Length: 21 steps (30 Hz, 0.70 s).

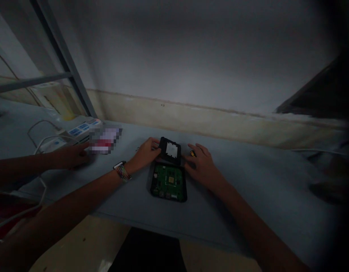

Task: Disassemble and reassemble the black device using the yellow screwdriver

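My left hand (146,153) grips the left edge of a small black plastic cover (163,154) with a whitish metal plate (172,149) on its inner face. The cover is tilted up just behind an open black case (186,194). A green circuit board (164,185) with a square chip in its middle lies in that case. My right hand (201,162) is at the cover's right edge, its fingers curled around a small yellow-and-black object (193,153). Most of that object is hidden, so its kind does not show.
At the left, another person's hand (75,155) rests by a phone (106,139) with a blurred screen. A white power strip (81,130) and white cables (44,185) lie behind it. A wall (208,113) borders the grey table (248,177) at the back.
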Available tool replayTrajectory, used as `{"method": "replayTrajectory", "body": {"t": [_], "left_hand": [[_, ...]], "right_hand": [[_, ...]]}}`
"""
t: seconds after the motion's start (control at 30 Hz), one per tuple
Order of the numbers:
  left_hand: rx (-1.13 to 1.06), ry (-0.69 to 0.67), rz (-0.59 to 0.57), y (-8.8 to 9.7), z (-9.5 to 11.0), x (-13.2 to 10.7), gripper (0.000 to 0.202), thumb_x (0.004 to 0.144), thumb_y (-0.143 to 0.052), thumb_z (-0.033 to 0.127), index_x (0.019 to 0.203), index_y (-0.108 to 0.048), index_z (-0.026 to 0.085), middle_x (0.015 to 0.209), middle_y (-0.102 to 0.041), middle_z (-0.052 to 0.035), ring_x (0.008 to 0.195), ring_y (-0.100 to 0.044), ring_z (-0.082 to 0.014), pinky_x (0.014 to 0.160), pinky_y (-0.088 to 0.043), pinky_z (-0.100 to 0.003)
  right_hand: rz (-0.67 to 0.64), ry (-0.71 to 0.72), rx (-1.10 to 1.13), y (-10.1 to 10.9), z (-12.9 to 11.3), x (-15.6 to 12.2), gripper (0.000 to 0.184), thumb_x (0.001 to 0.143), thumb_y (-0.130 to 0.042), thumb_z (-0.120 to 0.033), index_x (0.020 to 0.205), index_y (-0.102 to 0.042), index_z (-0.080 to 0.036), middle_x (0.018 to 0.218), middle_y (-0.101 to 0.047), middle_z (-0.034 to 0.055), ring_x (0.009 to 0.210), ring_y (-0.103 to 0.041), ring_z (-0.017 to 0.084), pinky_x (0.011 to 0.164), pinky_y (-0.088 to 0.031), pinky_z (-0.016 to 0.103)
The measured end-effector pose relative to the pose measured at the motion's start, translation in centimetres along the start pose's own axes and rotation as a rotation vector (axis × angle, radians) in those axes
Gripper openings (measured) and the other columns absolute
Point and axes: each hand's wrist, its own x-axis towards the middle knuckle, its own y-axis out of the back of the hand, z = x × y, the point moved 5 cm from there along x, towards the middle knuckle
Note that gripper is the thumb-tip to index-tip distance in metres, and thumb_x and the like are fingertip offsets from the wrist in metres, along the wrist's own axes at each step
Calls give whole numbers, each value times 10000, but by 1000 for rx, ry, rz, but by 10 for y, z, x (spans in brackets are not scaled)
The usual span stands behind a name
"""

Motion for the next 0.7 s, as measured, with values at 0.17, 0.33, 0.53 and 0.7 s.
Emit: {"method": "replayTrajectory", "body": {"t": [0.17,0.33,0.53,0.7], "left_hand": [[-151,-29,-54,-2,0,3,401,901,-692,144,1297,-639,128,1006,-711,-63,870,-752,-196,775,-694,-376],[-129,-157,-3,1,8,-1,382,886,-721,188,1249,-602,168,1030,-647,-32,881,-733,-172,764,-690,-340],[143,-548,132,2,36,-19,249,959,-639,154,1187,-561,219,941,-620,4,851,-679,-125,798,-627,-253],[415,-816,81,-5,56,-40,202,1022,-567,153,1208,-583,227,1080,-682,-61,989,-705,-177,907,-632,-332]], "right_hand": [[66,-28,40,1,6,2,326,936,-652,-232,1183,-864,-215,1521,-633,205,1510,-472,476,1256,-407,711],[206,-104,200,21,8,6,326,1012,-561,-308,1220,-793,-214,1398,-727,179,1399,-606,389,1201,-486,651],[316,-365,940,38,11,7,412,1047,-495,-598,1265,-682,-303,1358,-765,127,1268,-735,317,1141,-554,556],[-26,-307,1328,38,-10,9,647,931,-512,-836,1228,-754,-314,1386,-783,118,1331,-720,371,1129,-561,566]]}}
